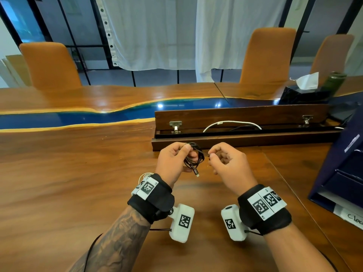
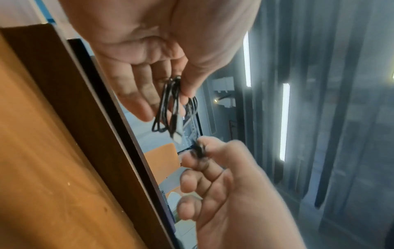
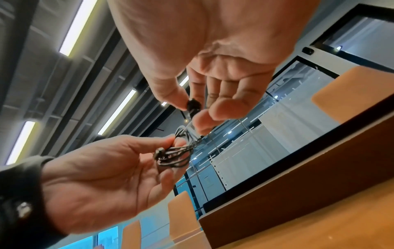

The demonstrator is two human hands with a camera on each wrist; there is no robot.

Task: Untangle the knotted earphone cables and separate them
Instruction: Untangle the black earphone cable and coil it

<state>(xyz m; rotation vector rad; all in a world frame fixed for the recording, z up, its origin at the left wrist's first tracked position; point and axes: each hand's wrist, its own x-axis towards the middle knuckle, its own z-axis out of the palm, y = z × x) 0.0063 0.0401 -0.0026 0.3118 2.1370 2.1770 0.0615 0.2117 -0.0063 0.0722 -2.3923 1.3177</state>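
Observation:
A tangled bundle of black earphone cable (image 1: 194,158) hangs in the air above the wooden table (image 1: 78,173), between my two hands. My left hand (image 1: 189,152) pinches the coiled loops between thumb and fingers; a plug (image 1: 197,172) dangles below. In the left wrist view the loops (image 2: 172,104) hang from that pinch. My right hand (image 1: 210,155) pinches a black earbud (image 3: 193,105) at the bundle's right side, with a short strand running back to the coil (image 3: 175,155). The same earbud (image 2: 199,150) shows blurred in the left wrist view.
Just behind my hands an open wooden cable trough (image 1: 241,116) holds a white cable (image 1: 231,123). A dark blue box (image 1: 341,173) stands at the right. A tissue box (image 1: 304,91) and a green bottle (image 1: 334,81) sit far right; orange chairs (image 1: 51,65) line the far side.

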